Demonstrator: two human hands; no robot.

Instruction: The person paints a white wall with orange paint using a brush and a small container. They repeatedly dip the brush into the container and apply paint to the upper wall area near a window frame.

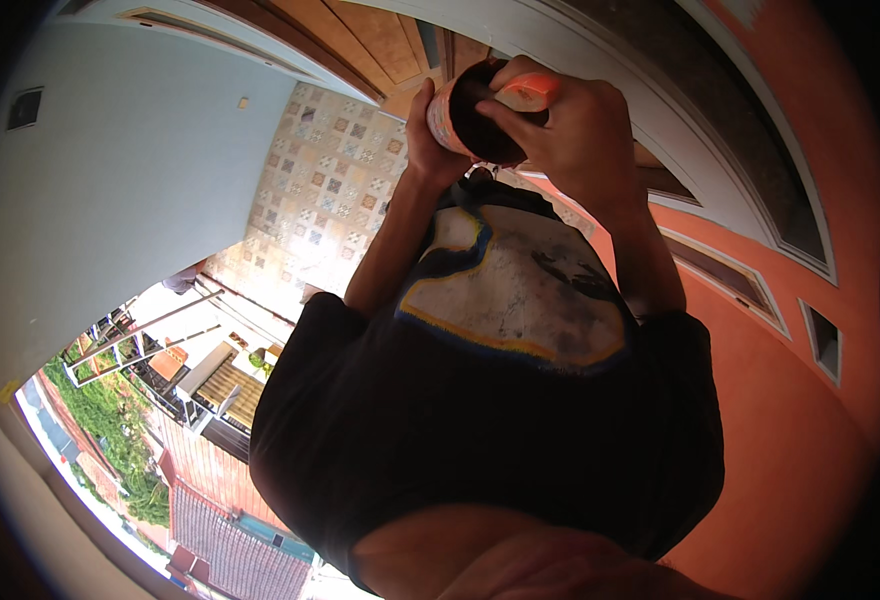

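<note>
My left hand (434,150) is wrapped around the outer side of a round tub or can (446,124), its wall stained orange. The tub is tilted, so its mouth and dark inside face me. What lies in the tub is too dark to tell. At the mouth, my right hand (586,135) grips an orange piece (534,88) with a pale face, perhaps a paint tool's handle. Thumb and fingers of that hand reach over the opening. Both hands are held out in front of my black shirt (485,435), which has a large pale print.
An orange wall (755,375) with a white-framed window opening (725,274) rises on my right. Patterned floor tiles (335,180) lie to the left, beside a pale grey wall (147,142). Wooden door panels (365,37) stand ahead. A ladder (147,337) leans at the bright opening, lower left.
</note>
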